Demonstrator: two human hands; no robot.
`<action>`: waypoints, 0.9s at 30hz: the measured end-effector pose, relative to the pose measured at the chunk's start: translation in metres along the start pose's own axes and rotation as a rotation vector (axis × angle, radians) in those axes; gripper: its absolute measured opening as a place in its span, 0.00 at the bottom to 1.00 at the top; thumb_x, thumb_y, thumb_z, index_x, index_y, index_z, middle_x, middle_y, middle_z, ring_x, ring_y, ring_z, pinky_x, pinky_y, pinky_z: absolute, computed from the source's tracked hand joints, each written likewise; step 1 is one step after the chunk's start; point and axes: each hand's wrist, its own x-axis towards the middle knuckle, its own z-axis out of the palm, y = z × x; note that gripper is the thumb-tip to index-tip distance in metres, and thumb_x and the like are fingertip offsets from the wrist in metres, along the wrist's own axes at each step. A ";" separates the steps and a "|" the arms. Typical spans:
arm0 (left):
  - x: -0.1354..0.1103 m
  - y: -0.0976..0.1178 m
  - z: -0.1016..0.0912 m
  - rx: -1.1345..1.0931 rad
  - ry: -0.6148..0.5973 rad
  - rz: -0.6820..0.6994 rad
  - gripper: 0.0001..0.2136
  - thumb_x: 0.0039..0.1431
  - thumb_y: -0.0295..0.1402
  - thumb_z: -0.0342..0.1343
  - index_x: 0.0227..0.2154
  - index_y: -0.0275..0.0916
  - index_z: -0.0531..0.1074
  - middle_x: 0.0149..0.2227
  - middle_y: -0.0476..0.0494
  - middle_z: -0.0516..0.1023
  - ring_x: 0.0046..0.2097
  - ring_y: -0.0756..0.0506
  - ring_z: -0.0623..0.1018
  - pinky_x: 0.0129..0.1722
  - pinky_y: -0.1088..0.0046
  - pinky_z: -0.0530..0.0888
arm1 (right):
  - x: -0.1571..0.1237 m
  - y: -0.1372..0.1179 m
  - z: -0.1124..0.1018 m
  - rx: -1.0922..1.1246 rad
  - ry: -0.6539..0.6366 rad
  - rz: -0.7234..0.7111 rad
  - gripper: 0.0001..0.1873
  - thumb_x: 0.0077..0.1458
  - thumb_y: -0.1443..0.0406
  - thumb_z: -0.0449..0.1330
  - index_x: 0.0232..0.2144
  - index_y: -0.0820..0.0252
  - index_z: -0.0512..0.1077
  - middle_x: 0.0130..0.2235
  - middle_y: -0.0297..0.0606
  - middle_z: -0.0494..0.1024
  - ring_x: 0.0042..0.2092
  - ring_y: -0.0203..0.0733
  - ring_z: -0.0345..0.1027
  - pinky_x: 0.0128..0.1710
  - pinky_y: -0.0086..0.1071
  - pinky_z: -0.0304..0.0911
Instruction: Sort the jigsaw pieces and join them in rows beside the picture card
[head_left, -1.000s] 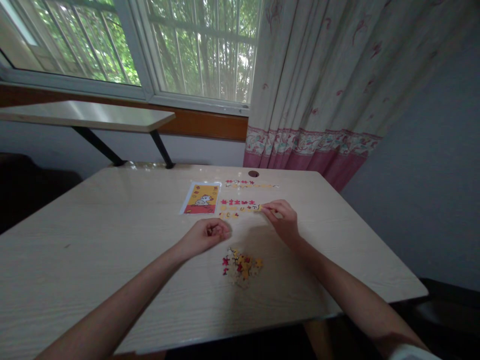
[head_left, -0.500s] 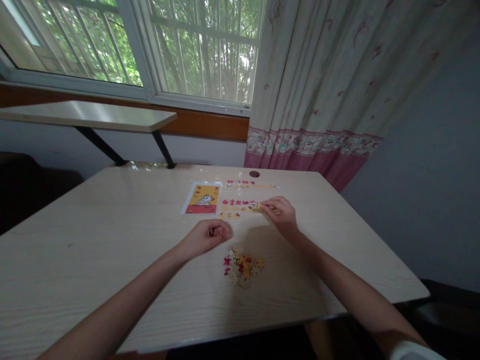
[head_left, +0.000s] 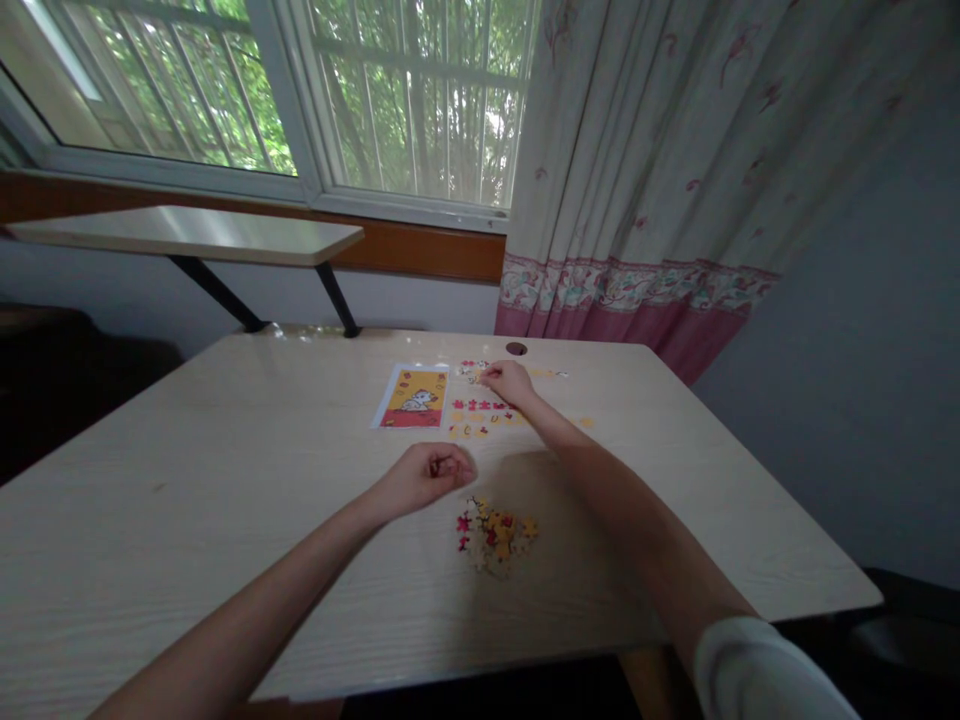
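Note:
My right hand (head_left: 511, 383) reaches over the far rows of puzzle pieces, its fingers pinched on a small pale puzzle piece (head_left: 475, 380). Below that hand lie nearer rows of red and yellow puzzle pieces (head_left: 472, 405), partly covered by the wrist. Closer to me, my left hand (head_left: 429, 475) rests on the table with its fingers curled; what they hold, if anything, is hidden. A loose pile of red, yellow and white puzzle pieces (head_left: 495, 535) lies just in front of it. Left of the rows is a picture card (head_left: 412, 398) showing a white bird on yellow and red.
The pale wooden table (head_left: 300, 560) has a round hole (head_left: 517, 349) near its back edge. A raised shelf (head_left: 187, 235) on black legs stands at the back left. A flowered curtain (head_left: 615, 200) hangs behind the table, beside the window. A yellow piece (head_left: 586, 422) lies to the right.
My right hand has moved away from me and to the left, from the nearer rows to the far rows. My left hand stays curled in about the same place.

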 end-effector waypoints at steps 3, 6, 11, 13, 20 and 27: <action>0.000 0.002 0.001 -0.005 0.009 0.006 0.11 0.51 0.38 0.56 0.26 0.34 0.71 0.19 0.54 0.60 0.23 0.54 0.58 0.22 0.78 0.54 | 0.010 -0.005 0.008 -0.020 -0.015 -0.001 0.07 0.48 0.62 0.60 0.31 0.53 0.76 0.33 0.33 0.79 0.36 0.37 0.71 0.35 0.27 0.62; 0.000 0.002 0.002 -0.018 0.017 0.008 0.11 0.51 0.38 0.56 0.27 0.33 0.71 0.18 0.54 0.59 0.22 0.54 0.57 0.22 0.78 0.54 | 0.012 -0.007 0.012 -0.052 -0.021 -0.001 0.07 0.48 0.61 0.60 0.31 0.53 0.77 0.34 0.35 0.79 0.37 0.39 0.71 0.36 0.29 0.62; 0.000 0.005 0.002 -0.036 0.004 -0.001 0.10 0.51 0.38 0.56 0.26 0.34 0.71 0.18 0.54 0.61 0.22 0.54 0.58 0.22 0.79 0.54 | 0.013 -0.008 0.014 -0.098 -0.017 -0.006 0.08 0.49 0.61 0.59 0.32 0.53 0.77 0.35 0.36 0.79 0.38 0.41 0.71 0.37 0.30 0.63; 0.000 0.006 0.002 -0.045 0.002 -0.007 0.10 0.51 0.38 0.56 0.26 0.34 0.70 0.18 0.54 0.61 0.22 0.54 0.58 0.22 0.79 0.54 | 0.013 -0.008 0.014 -0.111 -0.019 -0.009 0.08 0.49 0.62 0.59 0.32 0.54 0.77 0.35 0.36 0.79 0.38 0.41 0.71 0.37 0.30 0.62; 0.001 0.003 0.002 -0.059 -0.011 0.008 0.11 0.50 0.38 0.57 0.27 0.33 0.70 0.20 0.53 0.63 0.23 0.54 0.60 0.23 0.78 0.55 | 0.013 -0.011 0.012 -0.133 -0.026 -0.012 0.07 0.49 0.63 0.59 0.31 0.53 0.77 0.35 0.37 0.79 0.39 0.42 0.71 0.39 0.32 0.62; 0.000 0.003 0.001 0.019 0.003 0.028 0.10 0.52 0.37 0.55 0.27 0.34 0.70 0.20 0.53 0.64 0.23 0.54 0.60 0.22 0.79 0.56 | -0.008 -0.014 -0.008 -0.081 0.033 -0.088 0.09 0.50 0.64 0.58 0.34 0.54 0.76 0.35 0.35 0.78 0.38 0.40 0.71 0.38 0.30 0.61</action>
